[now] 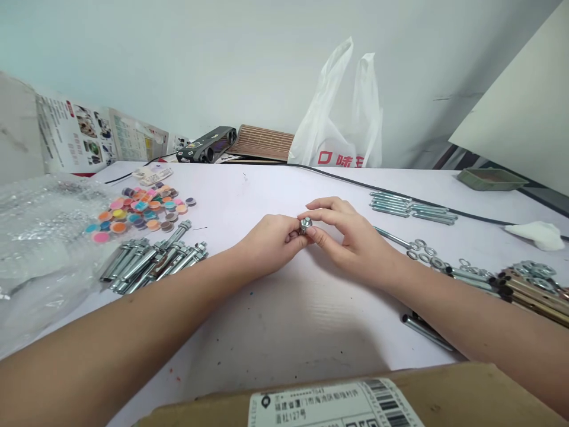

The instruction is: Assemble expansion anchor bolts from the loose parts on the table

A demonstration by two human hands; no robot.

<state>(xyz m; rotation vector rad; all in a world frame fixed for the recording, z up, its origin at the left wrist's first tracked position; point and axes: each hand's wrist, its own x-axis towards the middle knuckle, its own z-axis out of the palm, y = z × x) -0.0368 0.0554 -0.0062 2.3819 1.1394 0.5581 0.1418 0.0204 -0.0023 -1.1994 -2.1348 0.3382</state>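
Fingers (291, 236) of the left hand (267, 246) are curled and pinch a small silver bolt head with a nut (305, 225), and the thumb and forefinger of the right hand (351, 240) pinch the same piece from the other side; both hands meet over the middle of the white bench (284, 308), just above its surface.

At the far left lies a sheet of clear bubble wrap (40, 237). Beside it sits a scatter of small coloured discs (137, 213), and just in front of them a heap of silver anchor bolts (153, 261), close to the left forearm. Behind these, printed leaflets (89, 133) lean on the wall, with a black device (208, 144) and a white plastic bag (342, 118) further along.

Right of the hands, a row of long silver rods (411, 207) lies near a black cable (355, 178). Loose washers (424, 252) lie nearer, then brass-coloured sleeves (533, 296) with more washers on them. A single silver tube (424, 332) lies by the right forearm. A green tray (491, 178) and a white wad (536, 234) sit far right. A cardboard box with a label (333, 403) fills the near edge.
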